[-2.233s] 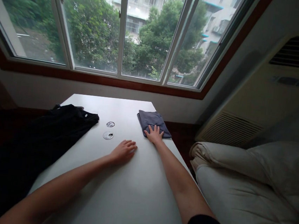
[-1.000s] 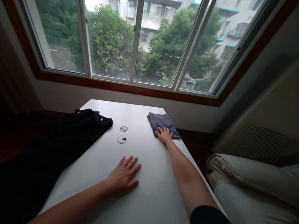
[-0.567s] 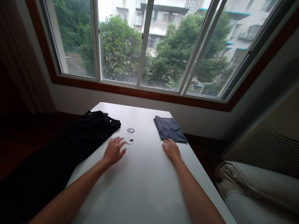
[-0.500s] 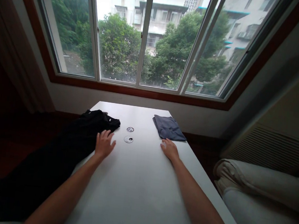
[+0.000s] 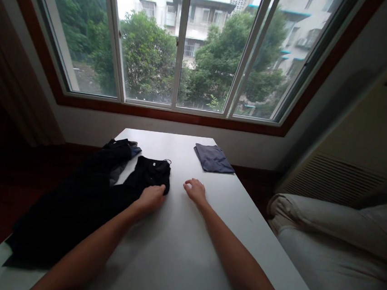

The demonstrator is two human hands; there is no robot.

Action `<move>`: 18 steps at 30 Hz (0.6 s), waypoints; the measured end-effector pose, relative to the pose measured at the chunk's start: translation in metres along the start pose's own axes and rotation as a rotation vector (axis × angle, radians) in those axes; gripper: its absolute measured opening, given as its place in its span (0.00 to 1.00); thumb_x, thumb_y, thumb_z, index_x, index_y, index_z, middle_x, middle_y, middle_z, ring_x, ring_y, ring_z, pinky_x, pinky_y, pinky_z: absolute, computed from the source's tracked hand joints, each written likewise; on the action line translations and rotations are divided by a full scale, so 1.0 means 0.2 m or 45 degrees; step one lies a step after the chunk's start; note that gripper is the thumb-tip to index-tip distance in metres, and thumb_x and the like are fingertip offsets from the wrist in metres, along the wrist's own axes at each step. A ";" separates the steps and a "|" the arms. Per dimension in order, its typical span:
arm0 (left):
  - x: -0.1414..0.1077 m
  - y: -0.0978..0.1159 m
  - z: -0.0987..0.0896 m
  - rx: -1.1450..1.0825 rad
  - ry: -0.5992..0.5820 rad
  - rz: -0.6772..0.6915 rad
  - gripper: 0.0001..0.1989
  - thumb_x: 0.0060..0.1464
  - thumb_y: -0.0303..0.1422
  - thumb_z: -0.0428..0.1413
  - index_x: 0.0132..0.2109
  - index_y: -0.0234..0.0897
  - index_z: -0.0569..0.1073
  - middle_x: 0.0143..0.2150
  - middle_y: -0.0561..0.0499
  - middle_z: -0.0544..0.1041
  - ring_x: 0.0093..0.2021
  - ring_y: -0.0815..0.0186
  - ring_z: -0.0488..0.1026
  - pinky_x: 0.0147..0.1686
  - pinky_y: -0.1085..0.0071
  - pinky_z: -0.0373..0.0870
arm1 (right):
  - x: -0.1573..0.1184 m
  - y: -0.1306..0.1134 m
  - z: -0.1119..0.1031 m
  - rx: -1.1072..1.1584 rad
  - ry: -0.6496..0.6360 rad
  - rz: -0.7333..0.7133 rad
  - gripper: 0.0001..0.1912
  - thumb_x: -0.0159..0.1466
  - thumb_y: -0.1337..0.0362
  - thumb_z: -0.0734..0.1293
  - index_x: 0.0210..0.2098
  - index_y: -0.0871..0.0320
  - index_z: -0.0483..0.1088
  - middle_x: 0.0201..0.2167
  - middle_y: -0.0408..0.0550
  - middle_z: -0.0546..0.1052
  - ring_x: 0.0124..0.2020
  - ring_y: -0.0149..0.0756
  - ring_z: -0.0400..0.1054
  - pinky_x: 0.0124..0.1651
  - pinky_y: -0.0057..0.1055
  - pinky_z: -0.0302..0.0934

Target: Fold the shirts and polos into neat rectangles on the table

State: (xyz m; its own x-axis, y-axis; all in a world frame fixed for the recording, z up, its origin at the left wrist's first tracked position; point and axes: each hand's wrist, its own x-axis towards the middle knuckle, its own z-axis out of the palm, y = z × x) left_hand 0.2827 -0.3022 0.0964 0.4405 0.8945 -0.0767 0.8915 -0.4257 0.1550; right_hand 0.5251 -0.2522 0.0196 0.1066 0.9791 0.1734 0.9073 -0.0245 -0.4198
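Black clothing (image 5: 71, 210) lies in a long heap along the left side of the white table (image 5: 176, 253). One black garment's end (image 5: 150, 170), with a small white label and a thin cord loop, reaches toward the middle. My left hand (image 5: 152, 198) is closed on the near corner of that end. To its right, my right hand (image 5: 195, 190) is just above or on the table, fingers apart and slightly curled, holding nothing. Beyond it, a folded grey cloth (image 5: 214, 158) lies flat near the table's right edge.
Behind the table's far edge are a wall and a window (image 5: 172, 111) with a brown frame. A pale padded piece of furniture (image 5: 335, 240) stands at the right. A curtain (image 5: 24, 83) hangs at the left.
My left hand has taken hold of a black garment and drawn its end rightward, over the round table discs. My right hand has moved left, away from the grey cloth. The view has shifted slightly.
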 end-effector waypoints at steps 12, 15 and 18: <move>0.01 -0.09 -0.08 -0.328 0.238 0.240 0.21 0.66 0.43 0.54 0.62 0.42 0.74 0.61 0.44 0.77 0.60 0.54 0.73 0.60 0.62 0.67 | -0.09 0.01 -0.04 0.014 0.065 -0.152 0.32 0.62 0.47 0.73 0.59 0.58 0.71 0.56 0.58 0.76 0.59 0.53 0.68 0.62 0.41 0.59; 0.08 -0.16 0.07 -0.135 0.233 0.134 0.27 0.60 0.45 0.61 0.63 0.41 0.72 0.65 0.40 0.72 0.64 0.49 0.68 0.62 0.59 0.65 | -0.11 -0.02 -0.01 -0.033 0.092 -0.164 0.24 0.63 0.60 0.71 0.57 0.58 0.71 0.55 0.58 0.76 0.57 0.50 0.68 0.61 0.39 0.59; 0.11 -0.19 0.14 0.003 0.275 0.008 0.19 0.59 0.41 0.59 0.55 0.39 0.75 0.58 0.38 0.75 0.59 0.49 0.71 0.56 0.58 0.68 | -0.08 0.03 -0.03 -0.018 0.155 -0.091 0.14 0.62 0.67 0.68 0.48 0.57 0.74 0.50 0.56 0.78 0.53 0.46 0.69 0.57 0.36 0.60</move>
State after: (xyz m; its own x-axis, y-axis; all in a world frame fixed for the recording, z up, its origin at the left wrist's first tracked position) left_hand 0.2616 -0.2704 0.0619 0.4133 0.9002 0.1371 0.8891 -0.4315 0.1527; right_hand 0.5316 -0.2695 0.0203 0.0895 0.9468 0.3091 0.9199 0.0404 -0.3901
